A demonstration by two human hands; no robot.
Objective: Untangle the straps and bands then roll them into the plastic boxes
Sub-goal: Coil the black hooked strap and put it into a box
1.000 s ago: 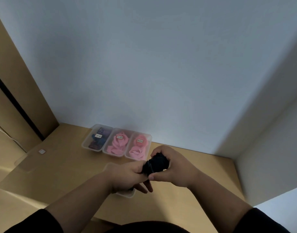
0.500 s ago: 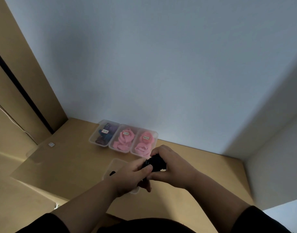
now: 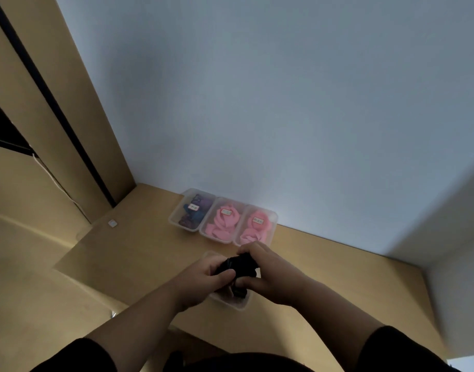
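A rolled black strap (image 3: 239, 265) sits between both hands, just above a clear plastic box (image 3: 231, 302) on the wooden table. My left hand (image 3: 203, 280) grips the roll from the left with the thumb on top. My right hand (image 3: 268, 272) wraps over it from the right. Most of the clear box is hidden under my hands. Against the wall stand three more boxes: one with dark blue and purple bands (image 3: 194, 213), two with rolled pink bands (image 3: 223, 221) (image 3: 256, 228), each carrying a small white label.
The wooden table (image 3: 139, 253) runs into a corner between the white back wall and a white side wall on the right. A wooden panel with a dark gap stands at the left. A small white square (image 3: 112, 223) lies on the table's left part.
My hands have lowered the black roll toward the clear box. The view has shifted, so the boxes sit further right in the frame.
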